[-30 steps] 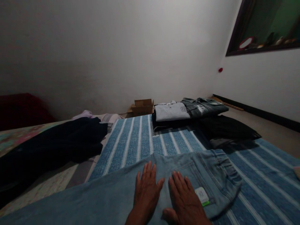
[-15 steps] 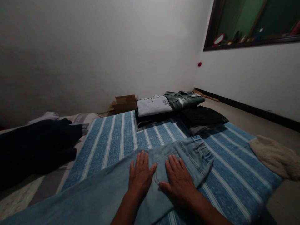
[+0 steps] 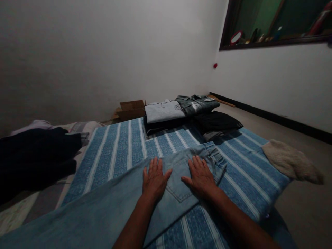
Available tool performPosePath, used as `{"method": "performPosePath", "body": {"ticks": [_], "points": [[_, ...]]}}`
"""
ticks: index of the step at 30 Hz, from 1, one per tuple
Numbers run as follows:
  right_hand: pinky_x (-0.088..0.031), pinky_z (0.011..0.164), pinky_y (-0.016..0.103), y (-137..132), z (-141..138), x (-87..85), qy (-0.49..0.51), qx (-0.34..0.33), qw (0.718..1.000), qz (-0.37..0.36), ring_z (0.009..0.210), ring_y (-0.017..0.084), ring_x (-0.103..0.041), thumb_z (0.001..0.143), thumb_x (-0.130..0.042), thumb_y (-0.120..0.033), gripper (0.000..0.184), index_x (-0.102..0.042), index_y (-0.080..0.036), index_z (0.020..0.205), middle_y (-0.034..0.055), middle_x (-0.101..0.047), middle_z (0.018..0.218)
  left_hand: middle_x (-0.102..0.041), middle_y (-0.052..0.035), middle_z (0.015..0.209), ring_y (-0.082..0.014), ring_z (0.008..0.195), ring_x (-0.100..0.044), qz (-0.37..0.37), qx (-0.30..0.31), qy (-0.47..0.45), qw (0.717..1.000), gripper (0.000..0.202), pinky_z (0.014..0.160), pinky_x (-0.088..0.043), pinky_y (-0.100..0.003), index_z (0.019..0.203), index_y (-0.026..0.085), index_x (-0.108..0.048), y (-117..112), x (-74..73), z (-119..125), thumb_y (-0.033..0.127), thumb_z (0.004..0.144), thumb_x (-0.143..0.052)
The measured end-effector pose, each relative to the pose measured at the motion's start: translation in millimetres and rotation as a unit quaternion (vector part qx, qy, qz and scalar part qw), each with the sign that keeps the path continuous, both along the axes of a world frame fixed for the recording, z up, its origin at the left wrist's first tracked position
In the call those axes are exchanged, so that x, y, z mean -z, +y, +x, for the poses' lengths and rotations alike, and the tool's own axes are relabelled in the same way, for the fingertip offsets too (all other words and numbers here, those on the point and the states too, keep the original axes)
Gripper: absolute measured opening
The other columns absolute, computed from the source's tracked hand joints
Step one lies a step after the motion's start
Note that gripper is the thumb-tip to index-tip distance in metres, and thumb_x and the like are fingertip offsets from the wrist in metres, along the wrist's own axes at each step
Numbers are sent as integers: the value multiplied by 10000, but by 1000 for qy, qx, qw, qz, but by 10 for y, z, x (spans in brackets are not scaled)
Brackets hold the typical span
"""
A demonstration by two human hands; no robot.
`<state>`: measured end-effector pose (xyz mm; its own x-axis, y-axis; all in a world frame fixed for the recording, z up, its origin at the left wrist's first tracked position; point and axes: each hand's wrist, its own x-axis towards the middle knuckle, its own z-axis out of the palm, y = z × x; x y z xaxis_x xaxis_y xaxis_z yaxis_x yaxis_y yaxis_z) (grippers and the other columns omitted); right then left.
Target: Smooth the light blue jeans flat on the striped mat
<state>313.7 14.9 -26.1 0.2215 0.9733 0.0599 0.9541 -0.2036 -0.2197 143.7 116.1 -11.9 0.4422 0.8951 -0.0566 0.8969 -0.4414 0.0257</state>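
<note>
A pair of light blue jeans (image 3: 103,204) lies lengthwise on a blue-and-white striped cloth (image 3: 121,148), its elastic waistband toward the right and its legs running to the lower left. My left hand (image 3: 155,178) rests flat on the jeans, left of the back pocket, fingers pointing away from me. Palm down, my right hand (image 3: 201,176) presses on the denim between the pocket and the waistband, with its thumb out to the side. Neither hand grips anything.
Behind the jeans are stacked folded clothes: a light grey shirt (image 3: 163,112), a dark denim jacket (image 3: 198,105) and black garments (image 3: 218,121). A dark garment (image 3: 36,155) lies at left. A beige furry item (image 3: 287,159) hangs at the right edge. A cardboard box (image 3: 132,109) stands behind.
My right hand has shifted toward the waistband, away from my left, baring more of the back pocket. My left hand stays flat in about the same spot. The view has turned slightly.
</note>
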Motion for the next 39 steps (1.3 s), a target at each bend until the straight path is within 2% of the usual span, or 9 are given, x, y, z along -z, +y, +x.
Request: {"method": "performPosePath", "body": {"ticks": [3, 6, 11, 16, 21, 24, 30, 36, 39], "points": [[-70, 1131, 483, 3, 2, -41, 8, 1, 1000, -3, 1410, 330, -114, 899, -356, -652, 804, -347, -56, 1437, 208, -236, 1508, -196, -157, 1547, -288, 1429, -158, 10, 8, -9, 1000, 659, 1123, -180, -515, 1443, 85, -313, -73, -94, 98, 512, 942, -269], [-82, 1127, 488, 12, 18, -65, 14, 0, 1000, 0, 1409, 328, -119, 902, -350, -644, 795, -350, -51, 1433, 213, -248, 1504, -186, -152, 1552, -277, 1433, -142, 11, 48, -23, 999, 641, 1129, -166, -504, 1439, 91, -319, -199, -157, 234, 499, 946, -278], [-80, 1124, 488, 13, 34, -89, 12, 1, 1000, 7, 1403, 335, -140, 915, -392, -541, 712, -360, -41, 1422, 221, -258, 1498, -170, -125, 1560, -260, 1438, -117, -48, 80, -32, 995, 638, 1129, -153, -513, 1459, 115, -275, -335, -97, 364, 505, 955, -232], [-117, 1118, 476, 7, 55, -154, 12, -6, 1000, 8, 1396, 332, -170, 902, -438, -508, 688, -374, -47, 1409, 219, -288, 1486, -199, -127, 1553, -259, 1437, -128, -29, 82, -41, 995, 641, 1129, -143, -514, 1450, 121, -295, -344, -24, 356, 520, 956, -210], [-69, 1109, 508, 33, 148, -183, -39, 74, 995, 56, 1401, 339, -128, 916, -440, -500, 669, -377, -42, 1400, 226, -279, 1487, -203, -130, 1552, -262, 1434, -142, -20, 86, -45, 995, 654, 1125, -154, -517, 1450, 132, -299, -350, -9, 361, 543, 949, -213], [-41, 1105, 508, 46, 210, -163, -42, 102, 993, 47, 1404, 331, -118, 931, -407, -519, 665, -386, -42, 1393, 229, -258, 1495, -193, -133, 1554, -265, 1436, -129, -20, 84, -36, 996, 662, 1126, -145, -521, 1454, 132, -294, -354, -11, 375, 550, 945, -225], [6, 1104, 485, 41, 228, -133, -22, 108, 994, 23, 1413, 311, -89, 939, -379, -536, 642, -402, -76, 1387, 209, -218, 1516, -187, -135, 1556, -273, 1437, -124, -18, 83, -28, 996, 670, 1125, -152, -523, 1459, 135, -286, -350, -8, 380, 555, 938, -235], [-9, 1102, 489, 51, 205, -121, -32, 108, 993, 30, 1405, 320, -126, 936, -386, -531, 638, -421, -75, 1379, 219, -248, 1502, -182, -155, 1554, -286, 1434, -130, -40, 77, -13, 996, 663, 1113, -166, -535, 1449, 105, -287, -383, -117, 406, 531, 941, -255], [-14, 1101, 493, 56, 189, -102, -37, 110, 993, 31, 1402, 323, -141, 933, -391, -529, 636, -429, -76, 1378, 220, -257, 1498, -195, -162, 1549, -284, 1431, -143, -25, 81, -17, 996, 637, 1122, -162, -512, 1439, 90, -306, -405, -185, 484, 497, 949, -277]]}}
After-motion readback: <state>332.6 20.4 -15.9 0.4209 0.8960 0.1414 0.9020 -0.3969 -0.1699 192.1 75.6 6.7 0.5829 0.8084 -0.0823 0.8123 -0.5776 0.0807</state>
